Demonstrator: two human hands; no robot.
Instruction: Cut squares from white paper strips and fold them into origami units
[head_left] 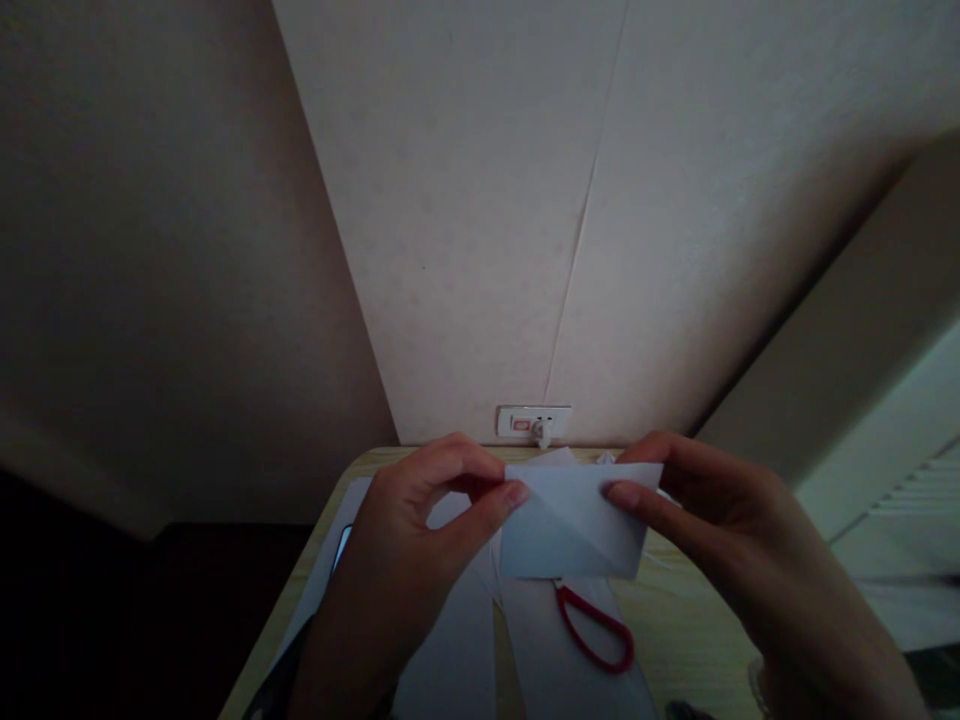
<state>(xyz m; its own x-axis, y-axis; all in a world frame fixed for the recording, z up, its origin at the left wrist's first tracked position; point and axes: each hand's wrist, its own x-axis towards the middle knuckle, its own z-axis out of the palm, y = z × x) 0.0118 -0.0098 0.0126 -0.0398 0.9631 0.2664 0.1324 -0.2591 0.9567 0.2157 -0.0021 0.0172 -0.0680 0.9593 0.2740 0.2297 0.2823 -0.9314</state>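
Observation:
A small white sheet of paper [574, 530] with a diagonal crease is held up over the table. My left hand [427, 530] pinches its upper left corner between thumb and fingers. At the upper right, my right hand [712, 510] grips the same paper, thumb in front and fingers behind. Below the paper, a red-handled pair of scissors [600, 640] lies on white paper; one handle loop shows, and the blades are hidden behind the held sheet.
Larger white paper sheets [450, 660] lie on the light wooden table [690, 620]. Part of a phone-like screen [342, 546] shows beside my left wrist. A wall socket [532, 422] with a white plug sits just above the table's back edge.

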